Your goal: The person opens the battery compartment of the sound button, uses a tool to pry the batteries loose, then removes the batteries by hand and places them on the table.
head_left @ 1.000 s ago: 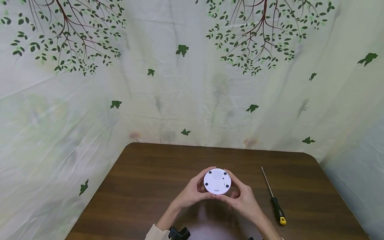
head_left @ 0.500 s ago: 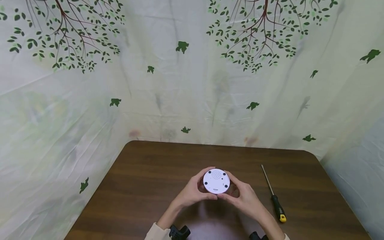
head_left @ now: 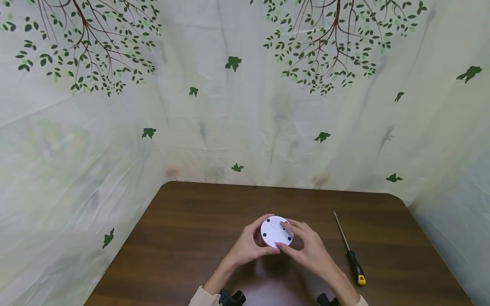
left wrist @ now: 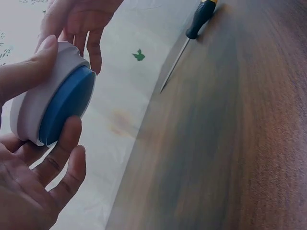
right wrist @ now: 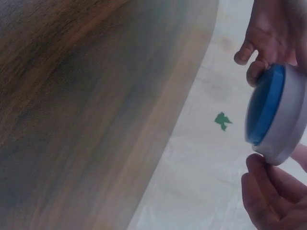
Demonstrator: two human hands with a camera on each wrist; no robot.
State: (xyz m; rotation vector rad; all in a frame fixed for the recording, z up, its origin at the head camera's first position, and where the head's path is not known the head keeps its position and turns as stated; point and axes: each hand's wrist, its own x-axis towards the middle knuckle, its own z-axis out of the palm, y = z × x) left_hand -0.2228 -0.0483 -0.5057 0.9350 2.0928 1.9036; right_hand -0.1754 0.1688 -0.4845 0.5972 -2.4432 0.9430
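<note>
Both hands hold up a round white-and-blue button (head_left: pixel 273 232) over the table. Its flat white back, facing the head camera, shows a patch of small holes and several dark round spots. The blue domed side (left wrist: pixel 69 105) shows in both wrist views. My left hand (head_left: pixel 246 245) grips the left rim, with the thumb along the lower edge and fingertips against the blue dome. My right hand (head_left: pixel 308 245) is at the right side, its index finger (head_left: pixel 288 226) laid over the white back and its thumb at the lower edge. The fingers behind are hidden in the head view.
On the brown wooden table (head_left: pixel 199 212), a screwdriver (head_left: pixel 355 267) with a black and yellow handle lies right of the hands, tip pointing away. A pale curtain (head_left: pixel 268 114) printed with leaves hangs behind the table's far edge.
My right index finger has moved from the button's rim onto its white back. The left hand keeps its hold, and the screwdriver stays in place.
</note>
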